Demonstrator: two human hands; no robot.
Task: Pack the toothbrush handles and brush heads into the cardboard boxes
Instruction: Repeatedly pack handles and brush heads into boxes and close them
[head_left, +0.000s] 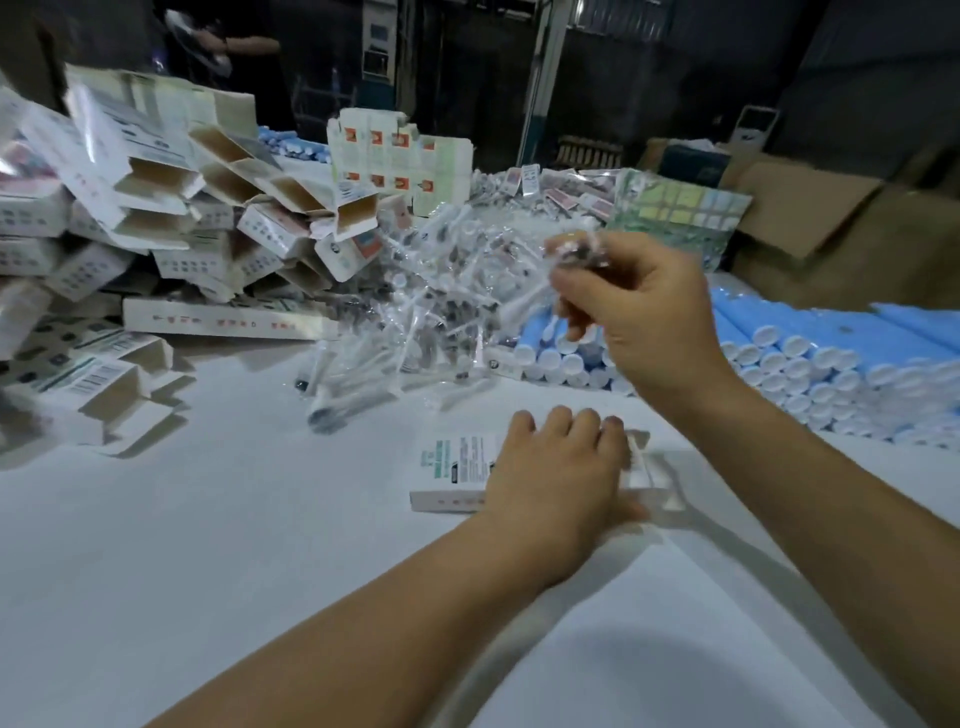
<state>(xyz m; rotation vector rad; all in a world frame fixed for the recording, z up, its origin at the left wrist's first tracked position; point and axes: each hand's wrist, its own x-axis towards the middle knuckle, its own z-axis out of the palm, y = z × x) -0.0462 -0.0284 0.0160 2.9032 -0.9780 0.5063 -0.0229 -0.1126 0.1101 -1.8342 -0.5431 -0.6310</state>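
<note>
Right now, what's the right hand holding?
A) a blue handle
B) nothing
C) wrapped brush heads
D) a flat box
C: the right hand pinches clear-wrapped brush heads above the table, while the left hand rests on the box.

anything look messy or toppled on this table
Yes. The open cardboard boxes at far left lie in a leaning, jumbled heap, flaps splayed. The wrapped brush heads spill loosely across the table, unlike the neatly stacked blue handles on the right.
</note>
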